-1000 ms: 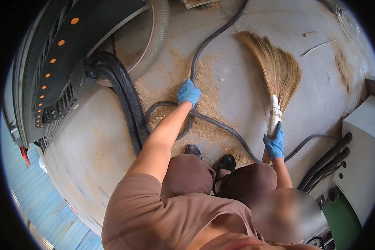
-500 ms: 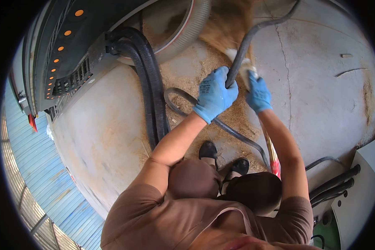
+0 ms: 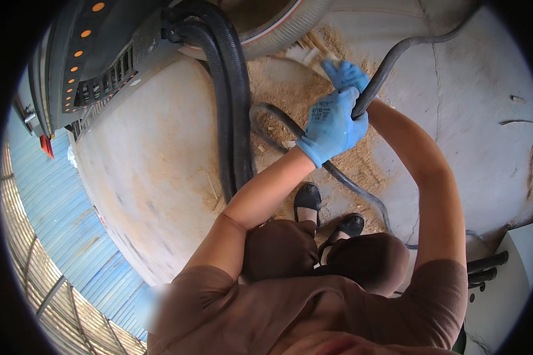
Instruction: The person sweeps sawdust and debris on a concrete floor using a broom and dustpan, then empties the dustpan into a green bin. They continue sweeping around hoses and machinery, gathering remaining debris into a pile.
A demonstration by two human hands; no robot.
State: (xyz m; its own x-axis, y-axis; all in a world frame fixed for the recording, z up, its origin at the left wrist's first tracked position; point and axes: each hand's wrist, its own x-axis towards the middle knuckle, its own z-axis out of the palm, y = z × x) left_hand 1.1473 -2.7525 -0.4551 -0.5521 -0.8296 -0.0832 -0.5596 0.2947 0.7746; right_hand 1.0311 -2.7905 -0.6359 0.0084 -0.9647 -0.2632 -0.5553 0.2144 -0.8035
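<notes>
Head view: both blue-gloved hands are raised over a sawdust-strewn concrete floor [image 3: 160,154]. The left hand [image 3: 331,127] is curled shut around a dark hose [image 3: 391,62] that arcs up and to the right from the fist and loops down across the floor past the person's black shoes [image 3: 308,198]. The right hand [image 3: 344,74], just above and partly hidden behind the left, is closed on the pale bound neck of a straw broom [image 3: 307,54]; most of the broom is hidden. Thick black ribbed hoses [image 3: 231,106] run down beside the sawdust [image 3: 278,89].
</notes>
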